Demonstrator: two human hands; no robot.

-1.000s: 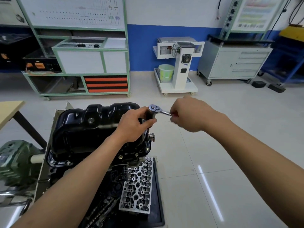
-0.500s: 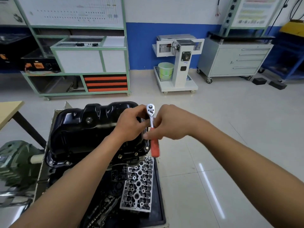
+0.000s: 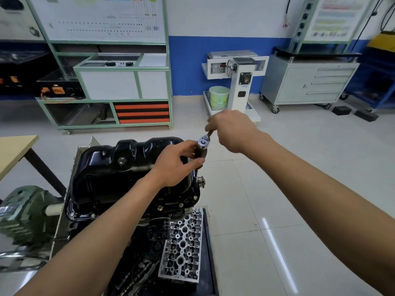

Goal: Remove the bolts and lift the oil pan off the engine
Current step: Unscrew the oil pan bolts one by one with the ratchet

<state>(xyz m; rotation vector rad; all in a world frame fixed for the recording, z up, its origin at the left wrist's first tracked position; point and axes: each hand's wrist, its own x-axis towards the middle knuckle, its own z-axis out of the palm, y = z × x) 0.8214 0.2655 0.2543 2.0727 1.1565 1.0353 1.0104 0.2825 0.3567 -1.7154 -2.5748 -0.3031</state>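
Observation:
The glossy black oil pan [image 3: 119,174] sits upside-up on the engine, with several bolts [image 3: 180,205] along its near flange. A chrome ratchet [image 3: 204,141] stands over the pan's right edge. My left hand [image 3: 177,162] is wrapped around the socket and extension just below the ratchet head. My right hand [image 3: 232,130] grips the ratchet's handle, which points away to the upper right and is mostly hidden inside the fist. The bolt under the socket is hidden by my left hand.
A bare aluminium cylinder head [image 3: 183,246] lies on a black tray [image 3: 208,253] at the engine's near right. A green motor housing [image 3: 23,212] is at the left, a wooden table corner [image 3: 15,150] behind it. Cabinets [image 3: 307,84] and a white stand [image 3: 237,82] line the far wall.
My right hand swung the ratchet handle from pointing down toward me, round to the far upper right. My left hand stayed on the socket below the head.

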